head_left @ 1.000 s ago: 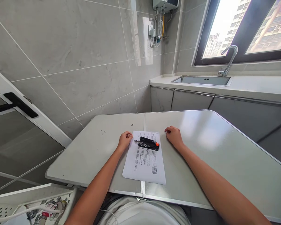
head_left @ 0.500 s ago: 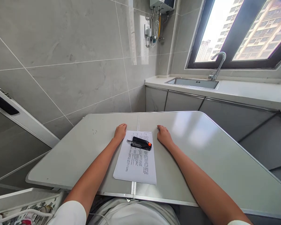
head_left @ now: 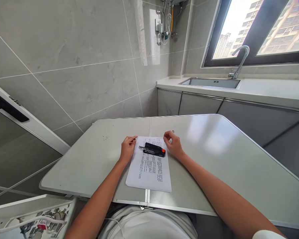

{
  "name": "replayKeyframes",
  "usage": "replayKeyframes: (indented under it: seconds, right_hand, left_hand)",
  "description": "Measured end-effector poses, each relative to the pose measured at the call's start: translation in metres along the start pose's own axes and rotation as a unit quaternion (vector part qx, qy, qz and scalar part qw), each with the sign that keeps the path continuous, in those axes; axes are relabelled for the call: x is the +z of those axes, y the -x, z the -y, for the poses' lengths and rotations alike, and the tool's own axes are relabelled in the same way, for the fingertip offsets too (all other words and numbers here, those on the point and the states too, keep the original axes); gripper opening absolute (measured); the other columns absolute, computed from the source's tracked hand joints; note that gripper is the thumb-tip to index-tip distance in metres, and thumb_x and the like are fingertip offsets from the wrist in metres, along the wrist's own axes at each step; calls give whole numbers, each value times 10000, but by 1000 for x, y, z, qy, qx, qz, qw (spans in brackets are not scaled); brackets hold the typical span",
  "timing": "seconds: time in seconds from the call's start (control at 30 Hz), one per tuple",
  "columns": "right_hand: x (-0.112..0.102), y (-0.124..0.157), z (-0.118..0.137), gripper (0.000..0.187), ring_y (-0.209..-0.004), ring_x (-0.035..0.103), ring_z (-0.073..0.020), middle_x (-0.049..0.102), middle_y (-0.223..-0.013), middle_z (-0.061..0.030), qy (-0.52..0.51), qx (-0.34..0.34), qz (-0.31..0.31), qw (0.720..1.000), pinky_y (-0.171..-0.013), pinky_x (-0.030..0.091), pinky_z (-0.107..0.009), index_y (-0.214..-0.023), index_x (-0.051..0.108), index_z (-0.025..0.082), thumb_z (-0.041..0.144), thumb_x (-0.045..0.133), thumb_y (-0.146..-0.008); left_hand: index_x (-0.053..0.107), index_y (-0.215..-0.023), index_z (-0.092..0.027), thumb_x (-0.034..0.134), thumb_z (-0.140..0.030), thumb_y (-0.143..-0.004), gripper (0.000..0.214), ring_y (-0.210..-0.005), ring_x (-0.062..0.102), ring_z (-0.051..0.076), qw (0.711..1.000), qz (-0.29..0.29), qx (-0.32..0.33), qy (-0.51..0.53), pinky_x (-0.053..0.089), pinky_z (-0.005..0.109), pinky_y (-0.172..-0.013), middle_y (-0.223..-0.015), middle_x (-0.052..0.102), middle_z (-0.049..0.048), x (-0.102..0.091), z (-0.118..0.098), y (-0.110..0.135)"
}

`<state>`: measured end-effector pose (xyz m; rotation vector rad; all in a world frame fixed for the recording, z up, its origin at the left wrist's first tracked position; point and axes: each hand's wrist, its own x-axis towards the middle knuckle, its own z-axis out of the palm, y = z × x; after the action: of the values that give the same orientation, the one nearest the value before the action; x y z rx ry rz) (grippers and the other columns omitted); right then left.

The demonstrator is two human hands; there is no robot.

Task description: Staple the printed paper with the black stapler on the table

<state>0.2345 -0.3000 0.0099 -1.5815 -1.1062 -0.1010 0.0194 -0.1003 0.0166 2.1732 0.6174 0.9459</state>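
Printed paper (head_left: 149, 177) lies flat across the table's centre seam, its text running sideways; whether it is one sheet or several I cannot tell. A black stapler (head_left: 154, 150) with an orange patch rests on its upper half, its metal end pointing left. At the paper's top left corner is my left hand (head_left: 127, 148), fingers curled and closed at the edge. My right hand (head_left: 173, 143) is at the top right corner, thumb and forefinger bent together in a pinch against the paper's edge. Fingertips partly hide both corners. Neither hand touches the stapler.
The pale folding table (head_left: 204, 166) has a metal rim. A white basket (head_left: 35, 215) with assorted items stands at lower left, below table height. Beyond the table are a counter with a sink (head_left: 211, 83) and tap (head_left: 239, 63). A door handle (head_left: 8, 107) is at left.
My right hand has moved left to the paper's top right corner, and its fingers have curled. My left fingers have bent in at the opposite corner. The view has tilted down slightly.
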Motion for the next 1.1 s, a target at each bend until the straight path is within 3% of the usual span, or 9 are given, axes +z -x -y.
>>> replayKeyframes:
  seconds: [0.23, 0.4, 0.53, 0.7, 0.9, 1.1]
  right_hand:
    - [19, 22, 31, 202, -930, 580, -229, 651, -1006, -69, 71, -105, 167, 978, -809, 498, -383, -1182, 583, 244, 325, 526, -1007]
    - [22, 22, 28, 272, -1027, 588, -230, 644, -1121, -72, 52, -94, 222, 969, -877, 517, -386, -1254, 560, 258, 339, 570, -995]
    - [22, 22, 25, 290, -1033, 610, -224, 649, -1164, -74, 35, -83, 229, 969, -877, 529, -382, -1281, 554, 263, 334, 564, -1000]
    - [22, 22, 24, 293, -1004, 630, -220, 667, -1137, -75, 30, -94, 221, 970, -877, 536, -381, -1278, 564, 254, 321, 578, -994]
    - [23, 22, 23, 299, -1058, 640, -225, 671, -1177, -74, 20, -89, 215, 972, -919, 536, -390, -1279, 566, 260, 325, 591, -987]
    - [23, 22, 21, 315, -1106, 628, -228, 672, -1219, -71, 18, -76, 221, 972, -943, 527, -401, -1288, 559, 266, 320, 598, -980]
  left_hand:
    - [795, -991, -233, 665, -368, -940, 194, -848, 619, 182, 995, 24, 38, 85, 468, 319, -757, -950, 723, 55, -3, -8, 13]
    - [786, -956, -235, 715, -400, -900, 188, -776, 592, 176, 997, 43, 33, 61, 445, 326, -727, -929, 743, 46, -1, -7, 15]
    - [788, -929, -244, 747, -413, -865, 185, -857, 643, 206, 997, 57, 21, 47, 468, 349, -793, -949, 769, 52, 0, -8, 15]
    - [792, -1004, -235, 689, -383, -917, 201, -938, 689, 221, 994, 73, 43, 67, 490, 351, -803, -1014, 780, 69, 0, -7, 15]
    - [772, -986, -229, 669, -322, -932, 149, -1067, 703, 232, 991, 100, 43, 81, 506, 381, -968, -1101, 775, 69, 0, -9, 15]
    - [659, -1125, -238, 685, -286, -917, 215, -1119, 693, 231, 987, 132, 16, 87, 483, 402, -1034, -1120, 747, 70, 2, -11, 15]
